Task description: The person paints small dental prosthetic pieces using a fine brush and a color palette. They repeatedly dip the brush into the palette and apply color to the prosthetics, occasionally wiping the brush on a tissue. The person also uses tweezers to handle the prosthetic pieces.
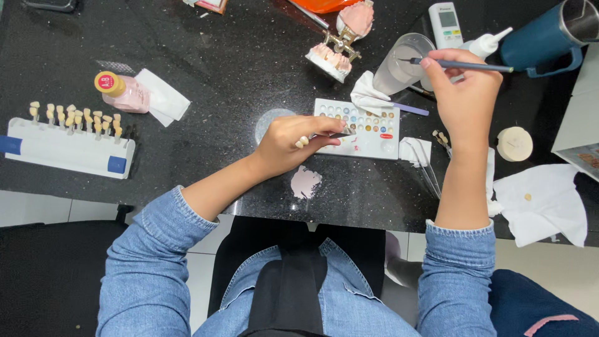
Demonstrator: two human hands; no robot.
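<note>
My left hand [292, 142] grips a small tooth-shade tab [304, 141] on a dark metal holder, its tip resting over the white paint palette [365, 131] with several coloured wells. My right hand [465, 93] holds a thin blue-handled brush [465, 65] level, its tip pointing left into a clear plastic cup [404, 62]. Both hands hover above the black speckled countertop [224, 68].
A white rack of tooth shade tabs [68, 146] sits at left, beside a pink bottle [121, 90] on tissue. A dental model on an articulator [340, 40] stands at the back. A blue mug [549, 34], white remote [446, 25], tweezers [427, 171] and tissues [543, 200] lie right.
</note>
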